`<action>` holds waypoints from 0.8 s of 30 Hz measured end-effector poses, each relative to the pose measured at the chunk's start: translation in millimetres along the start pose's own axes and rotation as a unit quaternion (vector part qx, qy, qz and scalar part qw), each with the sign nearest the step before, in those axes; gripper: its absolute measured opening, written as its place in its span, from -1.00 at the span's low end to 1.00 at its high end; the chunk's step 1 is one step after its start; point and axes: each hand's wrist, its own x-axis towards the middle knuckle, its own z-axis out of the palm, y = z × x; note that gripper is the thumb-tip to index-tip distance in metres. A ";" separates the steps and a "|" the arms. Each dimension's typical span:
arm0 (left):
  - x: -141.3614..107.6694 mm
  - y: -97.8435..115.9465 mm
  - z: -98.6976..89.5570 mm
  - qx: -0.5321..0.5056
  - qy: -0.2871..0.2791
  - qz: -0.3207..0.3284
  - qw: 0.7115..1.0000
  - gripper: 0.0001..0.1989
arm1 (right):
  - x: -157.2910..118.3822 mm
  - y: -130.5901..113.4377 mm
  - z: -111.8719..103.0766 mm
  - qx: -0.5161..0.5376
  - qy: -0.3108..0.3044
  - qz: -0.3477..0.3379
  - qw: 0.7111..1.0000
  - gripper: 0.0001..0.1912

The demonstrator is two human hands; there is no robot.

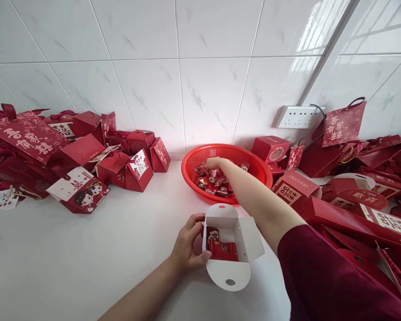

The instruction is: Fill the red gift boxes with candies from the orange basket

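My left hand (191, 244) grips the left wall of an open paper gift box (246, 238), white inside, with its flaps folded outward. Red packets (223, 251) with printed characters lie in the bottom of the box. Behind it stands a red plastic basket (187, 171) with perforated sides, holding many wrapped candies (222, 189). My right hand (214, 165) is down in the basket, its fingers curled over pinkish wrapped candies. The fingertips are partly hidden among the sweets.
Folded red gift boxes (138, 171) are heaped along the left side; one shows cartoon figures (87, 194). More red boxes (296, 187) crowd the right, close to my right arm. A white power strip (299, 117) is on the tiled wall (214, 98) behind the white counter (127, 249).
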 end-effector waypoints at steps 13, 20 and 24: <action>-0.9 -3.4 0.2 -0.008 -0.006 -0.010 1.000 -0.51 | 6.7 20.0 11.2 -0.054 0.038 0.016 0.998 -0.60; -2.4 -2.8 0.2 -0.008 -0.015 -0.012 1.000 -0.56 | 4.4 20.2 18.2 -0.055 0.081 -0.015 0.995 -0.56; -2.0 -3.1 -0.3 -0.005 -0.015 -0.011 1.000 -0.58 | 4.9 15.6 18.4 -0.064 0.076 -0.037 0.994 -0.60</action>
